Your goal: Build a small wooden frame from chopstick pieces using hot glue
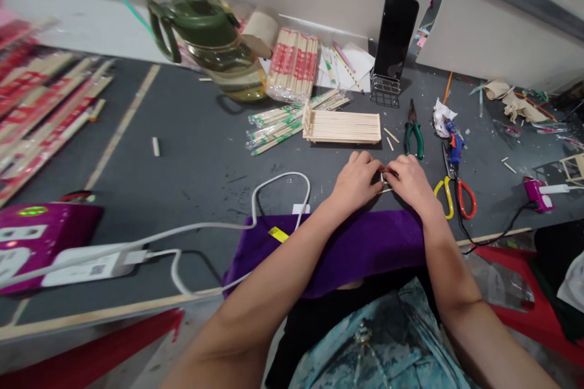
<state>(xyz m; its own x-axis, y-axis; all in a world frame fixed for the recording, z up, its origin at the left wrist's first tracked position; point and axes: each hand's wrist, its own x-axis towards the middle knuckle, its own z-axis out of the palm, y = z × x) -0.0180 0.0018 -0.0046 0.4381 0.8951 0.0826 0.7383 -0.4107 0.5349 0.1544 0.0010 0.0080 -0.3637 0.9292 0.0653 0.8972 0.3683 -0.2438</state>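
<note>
My left hand (358, 181) and my right hand (412, 182) meet over the dark table, thumbs and fingertips pinched close together. A tiny pale piece shows between the fingertips, too small and covered to name. Just below them, a short thin wooden stick (387, 190) is partly visible. Behind my hands stands a small model bed of wooden sticks (344, 126), with an upright end at its left. Several cut stick bits (391, 135) lie at its right. Green-handled pliers (413, 134) rest beyond my right hand, and scissors (451, 189) with yellow and red handles lie beside it.
A purple cloth (374, 243) covers the front edge, crossed by a white cable (205, 226). Packed chopsticks (293, 64), a jug (219, 42) and a phone (396, 33) on a stand line the back. A blue glue gun (455, 143) lies right; a purple power strip (68, 225) left.
</note>
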